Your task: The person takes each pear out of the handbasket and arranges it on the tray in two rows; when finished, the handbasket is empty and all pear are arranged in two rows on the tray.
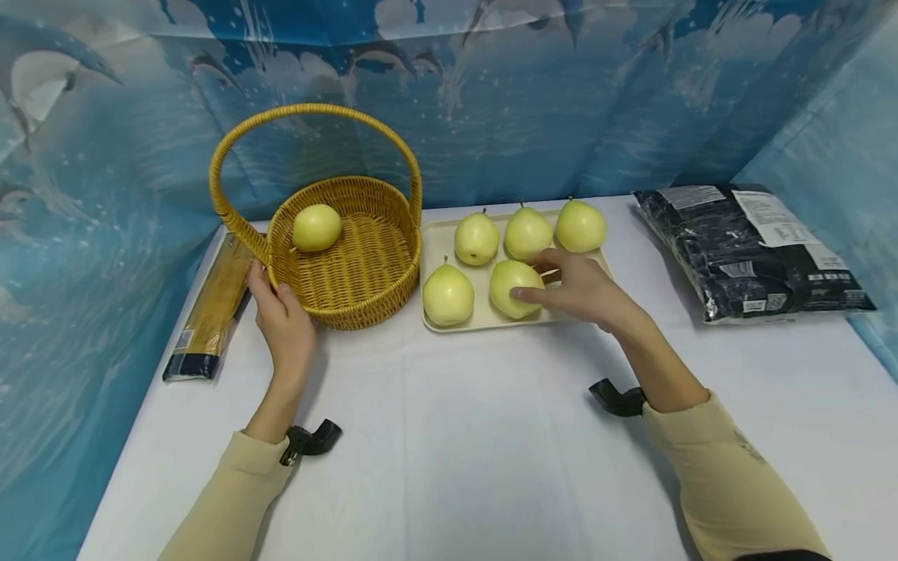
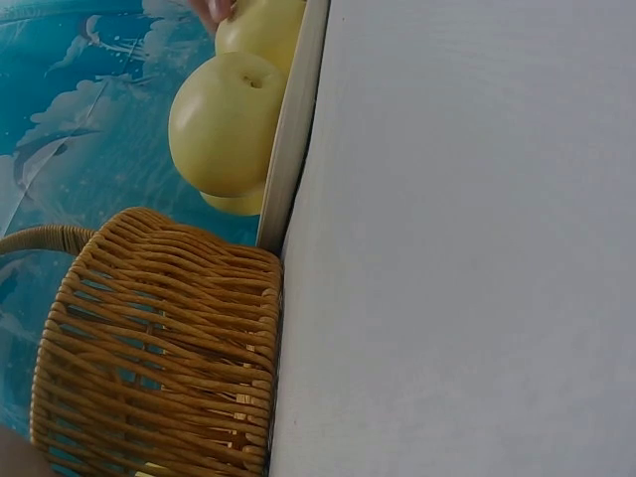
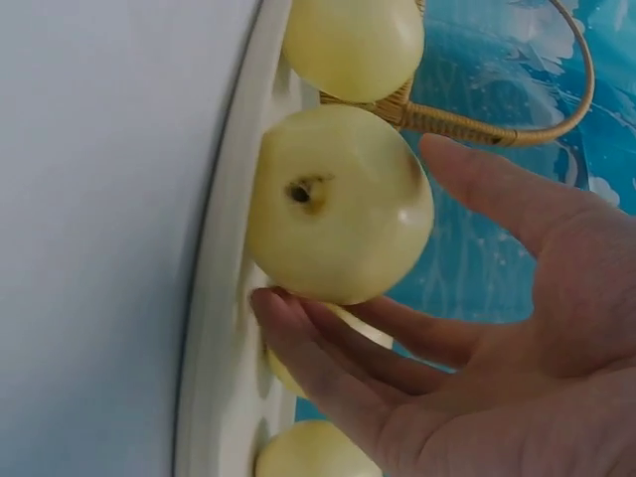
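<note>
My right hand (image 1: 578,288) has its thumb and fingers around a yellow-green pear (image 1: 514,289) at the front of a cream tray (image 1: 463,329). In the right wrist view that pear (image 3: 343,204) shows its dark blossom end, with the thumb at one side and fingertips at the other. My left hand (image 1: 286,331) rests against the left outer side of a woven wicker basket (image 1: 358,315), thumb close to the rim. One pear (image 1: 317,227) lies inside the basket. Another pear (image 1: 448,295) sits at the tray's front left.
Three pears stand along the tray's back, among them a right-hand pear (image 1: 581,226). A black plastic package (image 1: 751,253) lies at the far right. Left of the basket is a long yellow packet (image 1: 210,312). A blue dolphin-print curtain (image 1: 491,117) hangs behind the white table (image 1: 477,436).
</note>
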`<state>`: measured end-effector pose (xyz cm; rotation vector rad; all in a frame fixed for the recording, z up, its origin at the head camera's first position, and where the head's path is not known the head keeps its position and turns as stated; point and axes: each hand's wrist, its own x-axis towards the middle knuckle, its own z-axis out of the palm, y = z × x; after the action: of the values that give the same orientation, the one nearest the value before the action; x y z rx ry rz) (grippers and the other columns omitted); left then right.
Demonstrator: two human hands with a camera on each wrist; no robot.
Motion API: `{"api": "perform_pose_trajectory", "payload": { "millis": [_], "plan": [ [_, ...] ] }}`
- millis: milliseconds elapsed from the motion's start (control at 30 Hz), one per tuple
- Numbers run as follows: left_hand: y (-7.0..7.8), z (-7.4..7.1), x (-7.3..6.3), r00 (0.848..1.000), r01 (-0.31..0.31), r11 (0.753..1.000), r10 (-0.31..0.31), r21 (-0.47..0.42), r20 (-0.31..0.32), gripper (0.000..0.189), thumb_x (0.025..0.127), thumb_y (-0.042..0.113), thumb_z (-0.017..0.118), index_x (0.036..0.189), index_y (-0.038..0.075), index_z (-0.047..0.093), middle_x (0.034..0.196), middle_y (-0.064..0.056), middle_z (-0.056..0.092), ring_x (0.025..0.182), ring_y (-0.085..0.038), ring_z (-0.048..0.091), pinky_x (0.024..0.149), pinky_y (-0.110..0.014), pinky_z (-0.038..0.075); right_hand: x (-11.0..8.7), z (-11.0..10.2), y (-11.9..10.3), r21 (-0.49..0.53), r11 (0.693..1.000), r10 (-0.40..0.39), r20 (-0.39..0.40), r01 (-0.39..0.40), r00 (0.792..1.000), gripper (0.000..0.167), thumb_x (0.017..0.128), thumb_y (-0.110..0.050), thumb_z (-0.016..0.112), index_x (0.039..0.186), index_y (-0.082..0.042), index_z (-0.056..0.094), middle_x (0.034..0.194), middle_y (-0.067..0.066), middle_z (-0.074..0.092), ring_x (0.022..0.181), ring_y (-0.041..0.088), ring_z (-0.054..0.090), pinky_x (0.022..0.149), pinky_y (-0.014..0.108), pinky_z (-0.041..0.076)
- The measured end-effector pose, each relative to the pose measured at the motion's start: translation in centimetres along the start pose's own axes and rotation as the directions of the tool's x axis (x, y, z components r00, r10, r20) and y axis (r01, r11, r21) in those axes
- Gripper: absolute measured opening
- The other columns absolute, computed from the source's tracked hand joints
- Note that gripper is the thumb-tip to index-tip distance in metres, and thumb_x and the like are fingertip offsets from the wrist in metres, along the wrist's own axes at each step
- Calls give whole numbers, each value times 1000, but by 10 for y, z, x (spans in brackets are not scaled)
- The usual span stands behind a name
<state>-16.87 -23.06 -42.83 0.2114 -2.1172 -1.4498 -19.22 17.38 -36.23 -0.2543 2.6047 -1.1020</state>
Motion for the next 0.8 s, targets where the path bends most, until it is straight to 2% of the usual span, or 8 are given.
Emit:
{"api": "perform_pose_trajectory", "payload": {
  "millis": [133, 333, 467, 567, 733, 800],
  "plan": [
    [0, 0, 1, 1000, -5, 1000, 5, -1, -4, 52, 115, 12, 32, 166, 14, 24, 170, -5, 35, 155, -15, 37, 126, -33, 35, 3, 3, -2, -14, 1000, 3, -15, -3, 1000, 79, 93, -46, 79, 155, -8, 50, 146, 19, 59, 134, 38, 57, 106, 55, 50],
    [0, -1, 2, 1000, 4, 1000, -4, -4, -7, 53, 115, 11, 33, 166, 15, 23, 170, -4, 35, 154, -17, 37, 126, -36, 35, 3, 5, -3, -55, 998, 43, 22, -42, 999, 83, 90, -57, 78, 152, -7, 53, 145, 18, 58, 124, 33, 61, 92, 45, 57],
    [0, 0, 2, 1000, 2, 1000, -2, -12, -12, 53, 115, 11, 33, 166, 14, 23, 170, -5, 35, 155, -16, 37, 126, -35, 34, 3, 5, -2, -95, 995, 31, 17, -29, 999, 77, 91, -61, 75, 142, -6, 60, 134, 18, 65, 113, 30, 67, 86, 42, 59],
    [-1, 1, 1, 1000, 12, 1000, -12, -16, -5, 53, 115, 10, 33, 167, 14, 22, 171, -4, 33, 156, -16, 35, 127, -35, 33, 2, 4, 0, -104, 994, 40, 20, -37, 999, 78, 91, -65, 72, 140, -5, 61, 128, 19, 68, 100, 26, 72, 82, 39, 60],
    [-1, 2, -1, 1000, 12, 1000, -12, -14, -3, 54, 114, 10, 33, 167, 14, 21, 171, -4, 32, 156, -17, 34, 128, -35, 32, 0, 3, -1, -101, 993, 60, -2, -60, 998, 86, 94, -74, 61, 143, -3, 58, 134, 23, 66, 97, 28, 76, 85, 44, 61],
    [0, 2, 0, 1000, 3, 1000, -3, -12, -6, 53, 114, 10, 33, 167, 14, 22, 171, -4, 33, 156, -17, 35, 127, -35, 32, -2, 2, -3, -104, 993, 44, -39, -47, 998, 85, 96, -74, 56, 142, -2, 59, 134, 24, 66, 105, 31, 74, 90, 48, 59]
  ]
}}
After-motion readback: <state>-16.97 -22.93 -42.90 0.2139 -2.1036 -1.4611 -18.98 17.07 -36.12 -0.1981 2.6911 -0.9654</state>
